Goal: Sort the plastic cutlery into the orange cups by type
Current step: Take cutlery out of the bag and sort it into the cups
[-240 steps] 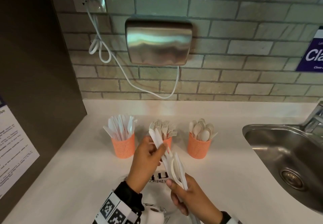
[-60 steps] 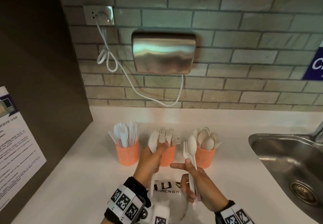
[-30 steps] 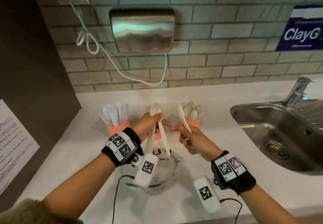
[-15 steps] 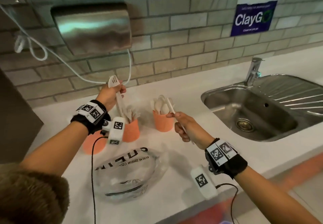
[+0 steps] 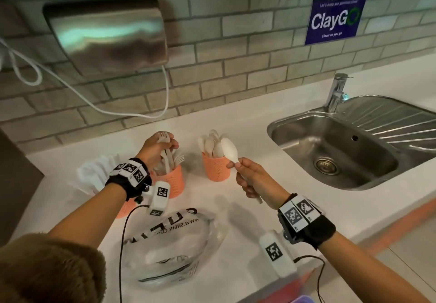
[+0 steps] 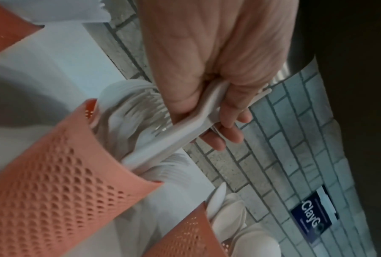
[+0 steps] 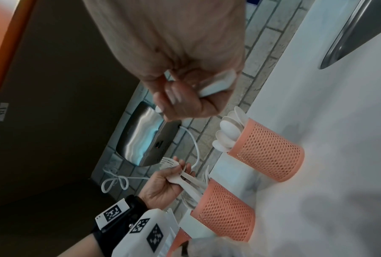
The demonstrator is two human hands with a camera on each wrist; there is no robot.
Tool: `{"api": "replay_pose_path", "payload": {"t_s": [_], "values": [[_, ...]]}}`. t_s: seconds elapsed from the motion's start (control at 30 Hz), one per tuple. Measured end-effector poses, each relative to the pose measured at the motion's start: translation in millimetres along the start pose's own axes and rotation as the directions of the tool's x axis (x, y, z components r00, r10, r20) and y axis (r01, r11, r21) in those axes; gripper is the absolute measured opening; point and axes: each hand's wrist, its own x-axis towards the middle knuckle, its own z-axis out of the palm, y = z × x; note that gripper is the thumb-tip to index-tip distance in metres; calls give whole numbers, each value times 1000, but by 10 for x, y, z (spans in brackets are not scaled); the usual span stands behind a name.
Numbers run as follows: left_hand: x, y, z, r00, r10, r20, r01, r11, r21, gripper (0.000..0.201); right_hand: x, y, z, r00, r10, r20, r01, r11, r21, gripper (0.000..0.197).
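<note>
The cutlery is white plastic, matte, all of one make. Three orange cups of perforated mesh stand in a row on the white surface (image 5: 247, 123) near the wall. The left cup (image 5: 122, 209) is mostly hidden behind the left forearm; its white contents (image 5: 94, 175) are blurred and their type cannot be told. The middle cup (image 5: 173, 180) holds forks, tines up. The right cup (image 5: 215, 168) holds spoons, bowls up.

The left hand (image 5: 155, 150) is curled round a small bundle of forks (image 6: 185, 125), tines above the fist, handle ends down inside the middle cup. The right hand (image 5: 253, 180) pinches one spoon (image 5: 228, 149) by its neck between thumb and forefinger, the other fingers folded round the handle; the bowl stands upright just in front of the right cup, apart from it.

Nearer the person a clear plastic bag (image 5: 169, 243) with black lettering lies on the surface; a fork shows through it.

To the right a stainless sink (image 5: 342, 161) with a tap (image 5: 337, 92) is set into the surface. The wall is grey-green brick tile and carries a steel hand dryer (image 5: 106, 33) with a white cable (image 5: 94, 106), and a blue "ClayGo" sign (image 5: 337, 14).
</note>
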Motion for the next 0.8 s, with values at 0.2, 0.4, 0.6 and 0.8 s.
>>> {"api": "replay_pose_path", "payload": {"t_s": [0.2, 0.4, 0.6, 0.8], "values": [[-82, -2, 54, 991, 123, -54, -84, 880, 467, 22, 49, 1, 54, 1000, 0, 3, 0, 999, 38, 20], [-122, -105, 63, 977, 212, -36, -120, 675, 728, 21, 61, 8, 87, 1000, 4, 5, -4, 999, 40, 20], [-116, -30, 15, 939, 344, 6, -201, 534, 821, 29, 38, 19, 66, 1000, 11, -9, -11, 999, 43, 20], [-167, 77, -63, 909, 416, 29, -254, 495, 831, 15, 19, 39, 66, 1000, 8, -18, -7, 1000, 27, 20]]}}
